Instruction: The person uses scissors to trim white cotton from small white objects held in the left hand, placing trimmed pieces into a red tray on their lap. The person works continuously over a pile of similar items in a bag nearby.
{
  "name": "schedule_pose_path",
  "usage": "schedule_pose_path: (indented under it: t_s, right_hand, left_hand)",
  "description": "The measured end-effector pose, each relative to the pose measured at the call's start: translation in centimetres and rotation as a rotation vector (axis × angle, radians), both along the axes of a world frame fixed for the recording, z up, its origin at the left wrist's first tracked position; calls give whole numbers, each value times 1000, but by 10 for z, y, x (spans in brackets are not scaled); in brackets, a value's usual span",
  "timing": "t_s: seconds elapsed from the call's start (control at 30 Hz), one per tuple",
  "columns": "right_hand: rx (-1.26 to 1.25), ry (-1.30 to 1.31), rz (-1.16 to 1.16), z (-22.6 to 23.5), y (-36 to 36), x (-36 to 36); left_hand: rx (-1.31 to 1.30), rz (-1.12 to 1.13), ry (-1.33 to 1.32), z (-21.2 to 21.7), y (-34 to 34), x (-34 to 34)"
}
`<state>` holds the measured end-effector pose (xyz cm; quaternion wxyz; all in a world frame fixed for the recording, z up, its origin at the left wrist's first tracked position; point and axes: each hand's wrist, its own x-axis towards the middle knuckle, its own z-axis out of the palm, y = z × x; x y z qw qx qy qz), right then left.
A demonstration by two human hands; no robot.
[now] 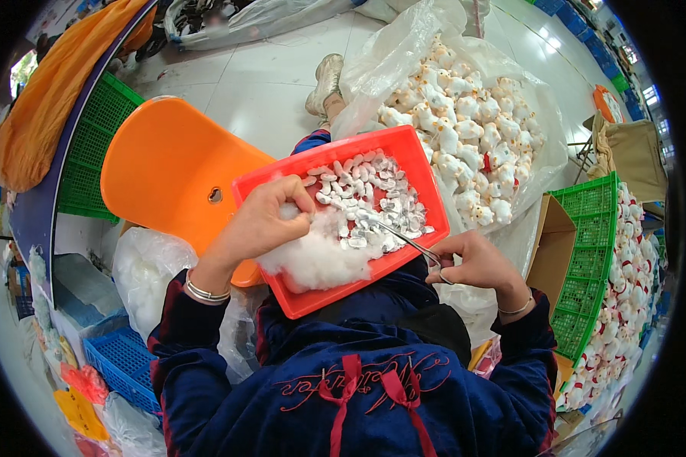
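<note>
The left hand [263,221] pinches a tuft off the white stuffing wad [312,259] in the one red tray [404,148]. The right hand [476,263], fingers closed on one pair of metal forceps [404,240], aims their long axis up-left toward that tuft, over small white pieces [373,198] too many to count.

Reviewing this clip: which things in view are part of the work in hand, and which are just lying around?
In use:
left hand, pinching white stuffing
right hand, holding metal forceps
red tray on the lap, with small white pieces

Lying about:
orange chair
clear bag of plush toys
green crate of plush toys
blue basket
</note>
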<state>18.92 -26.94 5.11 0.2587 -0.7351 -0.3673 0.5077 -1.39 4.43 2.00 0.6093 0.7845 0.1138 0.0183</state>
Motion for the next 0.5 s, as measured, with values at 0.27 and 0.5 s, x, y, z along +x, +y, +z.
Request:
schedule_pose_path:
  t_s: [0.27, 0.5]
  right_hand:
    - [124, -70, 88, 0, 11, 8]
    - [92, 38, 32, -8, 16, 17]
  left_hand:
    - [-130, -134, 31, -7, -42, 37]
    - [-202, -13, 81, -24, -28, 44]
